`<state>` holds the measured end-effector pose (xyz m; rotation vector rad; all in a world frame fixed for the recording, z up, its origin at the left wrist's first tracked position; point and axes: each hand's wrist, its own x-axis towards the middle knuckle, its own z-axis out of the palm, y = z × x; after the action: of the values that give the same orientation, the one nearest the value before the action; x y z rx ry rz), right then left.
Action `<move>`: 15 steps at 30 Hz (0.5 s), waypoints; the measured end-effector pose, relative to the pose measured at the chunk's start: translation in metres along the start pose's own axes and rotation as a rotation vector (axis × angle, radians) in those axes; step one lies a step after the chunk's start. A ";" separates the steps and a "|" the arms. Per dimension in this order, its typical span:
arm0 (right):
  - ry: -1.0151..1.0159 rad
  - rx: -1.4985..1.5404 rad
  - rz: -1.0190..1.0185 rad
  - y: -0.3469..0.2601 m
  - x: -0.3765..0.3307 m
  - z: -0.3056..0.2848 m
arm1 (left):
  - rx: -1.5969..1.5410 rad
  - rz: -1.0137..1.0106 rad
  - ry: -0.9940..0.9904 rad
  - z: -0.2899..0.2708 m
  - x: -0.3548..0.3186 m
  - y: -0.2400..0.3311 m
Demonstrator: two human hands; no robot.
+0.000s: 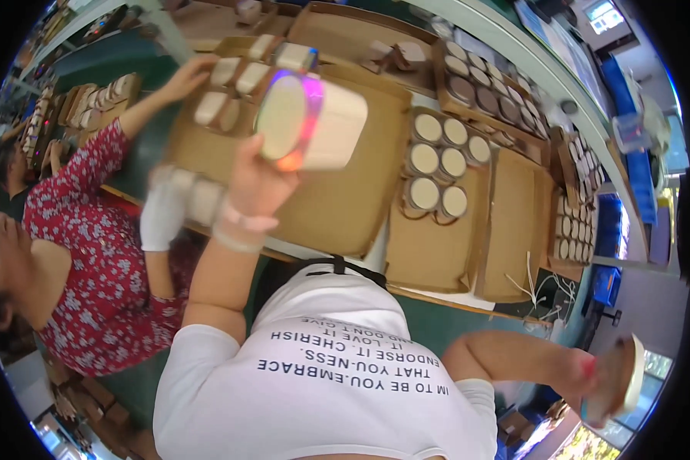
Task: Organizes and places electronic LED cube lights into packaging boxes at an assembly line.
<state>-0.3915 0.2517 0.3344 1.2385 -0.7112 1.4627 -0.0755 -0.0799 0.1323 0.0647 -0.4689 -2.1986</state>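
The left hand grasps a white device with a glowing multicoloured ring at its near-left edge, the device extending far and right of the grip, above a cardboard tray. Far right, the blurred right hand clasps a cream-faced device at its right.

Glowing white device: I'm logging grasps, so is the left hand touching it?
Touching: the head view shows the left hand gripping the glowing white device at its lower side, no gap between them.

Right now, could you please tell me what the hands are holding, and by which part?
The left hand holds a pale device at its lower edge, near the round face; the right hand holds a pale-rimmed object, but blur hides where.
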 end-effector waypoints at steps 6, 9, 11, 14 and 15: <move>0.129 -0.356 0.602 0.029 -0.094 -0.015 | -0.301 -0.251 -0.083 0.050 -0.014 -0.097; -0.857 -0.186 1.003 0.028 -0.187 -0.041 | -0.358 -0.367 0.068 0.066 -0.025 -0.130; -1.361 0.157 1.088 0.023 -0.232 -0.068 | -0.333 -0.328 0.101 0.074 -0.030 -0.149; -1.844 0.176 0.894 0.051 -0.263 -0.112 | -0.310 -0.267 0.164 0.090 -0.046 -0.175; -1.972 0.192 0.866 0.069 -0.272 -0.121 | -0.303 -0.266 0.175 0.095 -0.049 -0.181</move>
<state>-0.5172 0.2514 0.0554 2.5245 -2.6149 0.2957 -0.2001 0.0881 0.1506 0.1620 -0.0271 -2.4740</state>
